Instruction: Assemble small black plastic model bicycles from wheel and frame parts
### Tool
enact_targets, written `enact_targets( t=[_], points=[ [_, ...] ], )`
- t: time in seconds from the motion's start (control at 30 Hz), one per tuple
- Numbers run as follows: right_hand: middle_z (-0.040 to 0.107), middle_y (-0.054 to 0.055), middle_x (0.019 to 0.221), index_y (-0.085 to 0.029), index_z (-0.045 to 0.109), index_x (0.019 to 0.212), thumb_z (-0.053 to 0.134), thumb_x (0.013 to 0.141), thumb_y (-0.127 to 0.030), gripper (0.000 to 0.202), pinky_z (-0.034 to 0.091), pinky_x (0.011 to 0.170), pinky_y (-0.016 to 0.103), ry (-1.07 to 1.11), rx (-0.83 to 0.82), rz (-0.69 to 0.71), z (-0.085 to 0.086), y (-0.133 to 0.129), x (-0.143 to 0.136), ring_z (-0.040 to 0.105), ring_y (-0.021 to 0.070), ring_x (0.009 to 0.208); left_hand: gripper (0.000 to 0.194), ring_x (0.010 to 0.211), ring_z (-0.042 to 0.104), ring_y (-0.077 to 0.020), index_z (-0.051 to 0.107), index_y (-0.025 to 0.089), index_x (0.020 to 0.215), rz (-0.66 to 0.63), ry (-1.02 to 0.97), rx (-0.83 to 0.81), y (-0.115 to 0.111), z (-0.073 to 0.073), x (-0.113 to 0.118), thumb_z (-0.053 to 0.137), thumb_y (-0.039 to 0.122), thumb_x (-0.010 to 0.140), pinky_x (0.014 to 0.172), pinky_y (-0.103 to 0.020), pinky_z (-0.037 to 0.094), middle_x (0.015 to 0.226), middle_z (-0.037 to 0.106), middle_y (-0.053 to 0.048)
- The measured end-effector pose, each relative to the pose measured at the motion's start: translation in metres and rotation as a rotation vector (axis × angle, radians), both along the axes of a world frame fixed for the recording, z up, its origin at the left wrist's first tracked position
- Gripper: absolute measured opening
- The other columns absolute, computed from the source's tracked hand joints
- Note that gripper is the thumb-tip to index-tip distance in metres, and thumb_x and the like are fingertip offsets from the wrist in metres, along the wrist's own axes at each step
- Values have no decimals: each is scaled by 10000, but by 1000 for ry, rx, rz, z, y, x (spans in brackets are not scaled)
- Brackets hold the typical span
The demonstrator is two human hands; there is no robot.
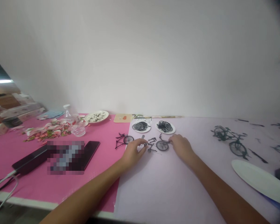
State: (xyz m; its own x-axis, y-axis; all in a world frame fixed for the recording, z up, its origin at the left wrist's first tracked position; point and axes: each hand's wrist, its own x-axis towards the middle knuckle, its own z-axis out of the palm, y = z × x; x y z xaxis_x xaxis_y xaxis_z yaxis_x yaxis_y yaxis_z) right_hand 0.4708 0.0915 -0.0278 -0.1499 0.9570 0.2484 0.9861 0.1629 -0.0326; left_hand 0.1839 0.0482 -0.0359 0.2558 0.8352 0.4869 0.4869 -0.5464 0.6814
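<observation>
While both forearms stretch across the pale lilac sheet, the hands meet around a scatter of small black model-bicycle parts near its far edge. A loose spoked wheel lies flat there, a thin dark ring with fine spokes, and the right hand touches its right rim with its fingertips; whether they pinch it or only rest against it cannot be told. Just left of the wheel lie short black rods and brackets, angular and matte, their long axes running roughly left to right. The left hand is curled loosely with its fingertips closed on a small greyish piece, too small to make out. A half-built bicycle frame with one wheel lies on its side just beyond the left hand, straddling the seam with the pink mat, its length running left to right. Two white round plates behind the parts hold heaps of black rings. Well apart to the right stands a finished dark green model bicycle.
</observation>
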Motion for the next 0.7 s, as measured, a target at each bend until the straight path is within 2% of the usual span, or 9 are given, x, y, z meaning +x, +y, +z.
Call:
enact_targets(
  t=[0.17,0.37,0.43,0.57,0.7],
  points=[
    [725,144,990,-185,754,871,539,946,-99,243,343,687,338,-8,4,-22,3,0,-1,594,269,922,250,964,708,-232,743,225,1168,-13,8,28,0,1,0,639,317,960,835,-331,552,1123,771,-79],
    [701,136,871,-204,715,940,479,989,-166,244,369,686,345,76,76,-77,8,-1,-5,611,276,903,233,948,699,-228,736,217,1147,-6,18,21,0,1,-1,638,317,961,841,-342,541,1113,767,-78],
    [707,120,962,-220,702,982,480,1002,-225,223,417,725,351,226,147,-26,7,-1,-10,614,280,974,231,952,695,-229,730,213,1146,-10,16,21,0,1,-2,629,318,966,846,-345,538,1116,763,-80],
    [664,99,1102,-229,679,1092,422,1054,-362,292,490,928,399,636,254,207,3,-8,-29,616,264,1065,223,954,690,-223,721,211,1142,-7,17,2,2,1,-2,617,312,972,856,-347,532,1114,757,-80],
    [629,100,1117,-247,689,1097,483,1041,-441,289,554,828,364,899,193,309,3,-25,-54,622,261,1070,231,970,687,-223,710,214,1162,-2,8,6,4,-2,-1,619,302,970,872,-349,530,1134,751,-79]
  ],
)
